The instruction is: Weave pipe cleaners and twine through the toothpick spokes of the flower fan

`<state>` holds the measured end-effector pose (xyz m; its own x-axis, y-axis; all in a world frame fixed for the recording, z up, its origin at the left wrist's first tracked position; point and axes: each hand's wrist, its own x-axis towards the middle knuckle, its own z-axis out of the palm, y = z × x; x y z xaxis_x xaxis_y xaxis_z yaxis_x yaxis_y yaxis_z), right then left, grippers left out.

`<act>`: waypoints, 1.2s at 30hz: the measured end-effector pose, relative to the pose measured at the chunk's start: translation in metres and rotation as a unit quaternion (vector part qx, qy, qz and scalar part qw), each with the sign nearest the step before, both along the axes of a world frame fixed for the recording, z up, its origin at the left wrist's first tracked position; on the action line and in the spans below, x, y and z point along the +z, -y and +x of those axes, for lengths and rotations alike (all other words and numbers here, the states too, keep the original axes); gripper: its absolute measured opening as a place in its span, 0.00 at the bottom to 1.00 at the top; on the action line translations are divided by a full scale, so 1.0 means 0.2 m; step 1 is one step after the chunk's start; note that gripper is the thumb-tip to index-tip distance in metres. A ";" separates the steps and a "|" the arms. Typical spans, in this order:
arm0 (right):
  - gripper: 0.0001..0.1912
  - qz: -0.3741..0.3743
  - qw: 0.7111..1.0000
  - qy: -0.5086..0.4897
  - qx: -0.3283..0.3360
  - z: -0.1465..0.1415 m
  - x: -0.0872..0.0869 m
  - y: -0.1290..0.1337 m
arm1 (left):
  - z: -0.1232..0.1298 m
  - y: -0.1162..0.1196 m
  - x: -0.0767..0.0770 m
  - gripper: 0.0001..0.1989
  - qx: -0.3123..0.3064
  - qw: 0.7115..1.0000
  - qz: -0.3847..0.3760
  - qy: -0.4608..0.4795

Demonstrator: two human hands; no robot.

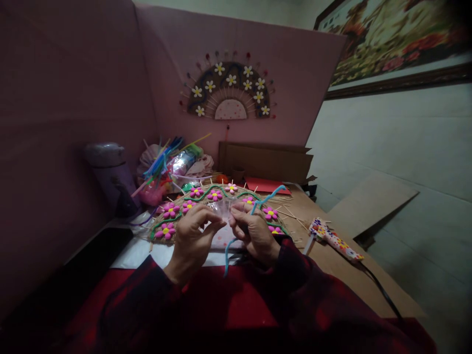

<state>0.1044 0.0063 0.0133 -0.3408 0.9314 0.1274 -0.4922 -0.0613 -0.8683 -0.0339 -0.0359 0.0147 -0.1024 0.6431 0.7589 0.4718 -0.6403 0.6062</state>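
Both hands are raised over a fan-shaped piece [201, 196] decorated with pink flowers and green wavy strands. My left hand [195, 236] pinches the left side of a small clear plastic bag [222, 208]. Opposite it, my right hand [254, 228] has its fingers closed at the bag's right edge. A light-blue fuzzy stem [271, 195] passes through my right hand, one end sticking up to the right and the other hanging below. Behind the hands shows part of the fan's pale, pink-dotted centre [221, 238].
A glue gun with a flowered pattern [337, 241] and black cord lies at the right. Coloured stems and bags [165, 169] are heaped at the back left beside a purple flask [112, 179]. Cardboard [265, 162] stands behind; a finished fan [230, 91] hangs above.
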 end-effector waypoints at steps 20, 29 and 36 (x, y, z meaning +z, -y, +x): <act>0.09 0.089 0.994 0.023 -0.062 0.00 -0.01 0.00 | -0.01 0.01 0.04 0.07 -0.071 0.950 -0.168 0.253; 0.08 0.223 0.947 0.179 -0.144 -0.01 -0.03 0.02 | -0.08 0.01 0.08 0.11 -0.198 0.851 -0.312 0.374; 0.08 0.249 0.933 0.200 -0.166 0.00 -0.05 0.03 | -0.09 0.00 0.06 0.10 -0.243 0.811 -0.363 0.390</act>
